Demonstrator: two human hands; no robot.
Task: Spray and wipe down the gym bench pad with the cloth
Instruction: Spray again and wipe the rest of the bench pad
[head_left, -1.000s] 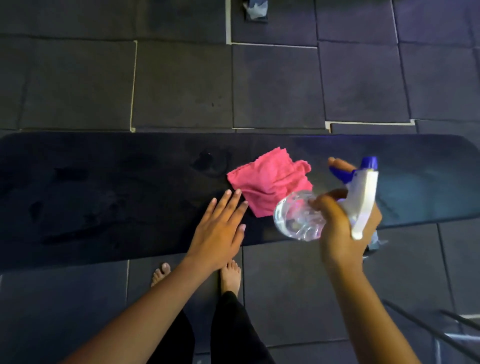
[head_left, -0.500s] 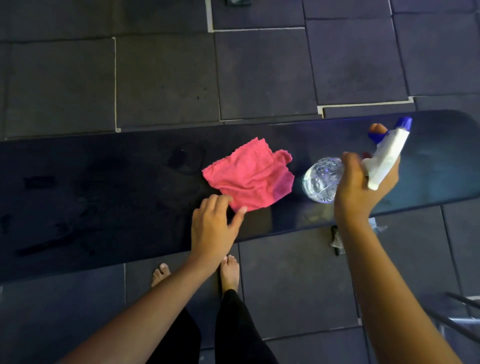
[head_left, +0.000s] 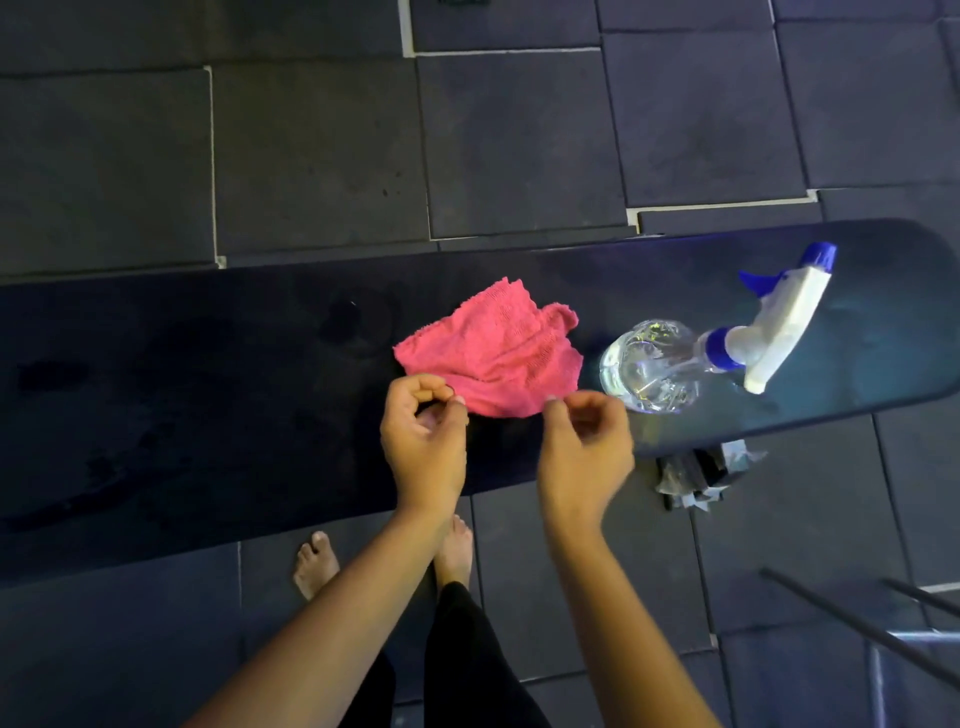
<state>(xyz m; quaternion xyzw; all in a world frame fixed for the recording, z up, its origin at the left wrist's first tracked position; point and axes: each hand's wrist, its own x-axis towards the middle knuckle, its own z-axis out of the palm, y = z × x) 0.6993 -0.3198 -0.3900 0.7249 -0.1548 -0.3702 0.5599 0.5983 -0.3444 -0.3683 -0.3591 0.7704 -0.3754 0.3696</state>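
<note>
L hand (head_left: 423, 436): fingers curled, near edge of cloth (head_left: 493, 348) pinched btwn thumb & forefinger. R hand (head_left: 584, 447): fingers curled, tips at cloth's near corner; grip can't be told. Bench pad (head_left: 208, 395) is dark, glossy, smeared in places, set over dark floor tiles (head_left: 311, 156). Cloth is crumpled on pad just beyond both hands; spray bottle (head_left: 675, 358) is on pad to the R, apart from them.

One head-worn camera looks steeply down, close above the bench pad (head_left: 218, 395).
</note>
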